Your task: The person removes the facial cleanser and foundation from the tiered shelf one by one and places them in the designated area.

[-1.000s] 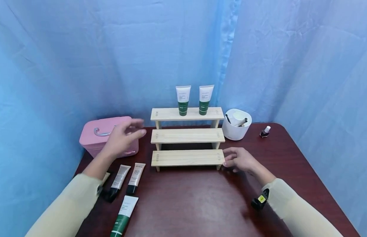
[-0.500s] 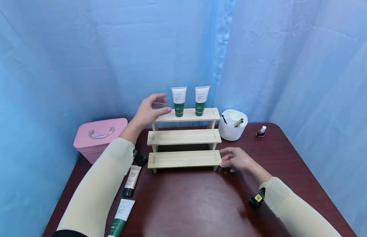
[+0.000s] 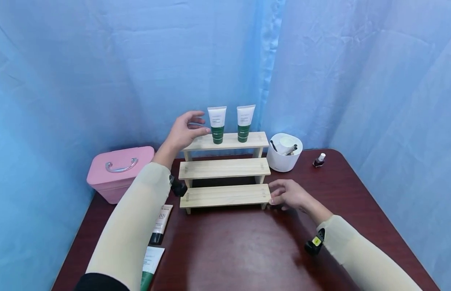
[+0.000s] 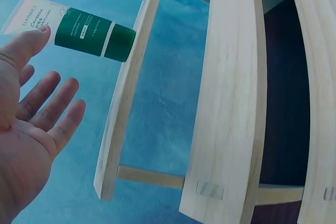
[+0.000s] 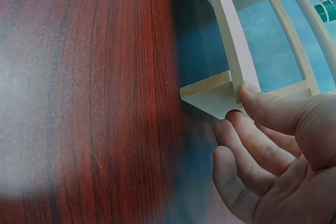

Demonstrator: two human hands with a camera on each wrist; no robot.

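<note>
A three-tier wooden display rack (image 3: 225, 167) stands on the table, two white-and-green squeeze tubes upright on its top tier. My left hand (image 3: 189, 128) is just left of the left squeeze tube (image 3: 217, 125), fingers spread apart. In the left wrist view the thumb overlaps the white part of that tube (image 4: 79, 27), while the other fingers extend without holding anything. The second tube (image 3: 244, 123) stands to its right. At the right end of the bottom tier, my right hand (image 3: 289, 194) holds the rack's corner, thumb (image 5: 252, 90) on its edge and fingers curled beside the leg.
Left of the rack is a pink case (image 3: 119, 171) with a metal handle. A BB cream tube (image 3: 161, 224) and another white-and-green tube (image 3: 151, 260) lie partly behind the left sleeve. A white holder (image 3: 283, 159) and a small dark bottle (image 3: 319, 160) stand at right.
My left hand has moved from over the pink case up and right to beside the left tube on the top tier. The right hand has stayed at the rack's end.
</note>
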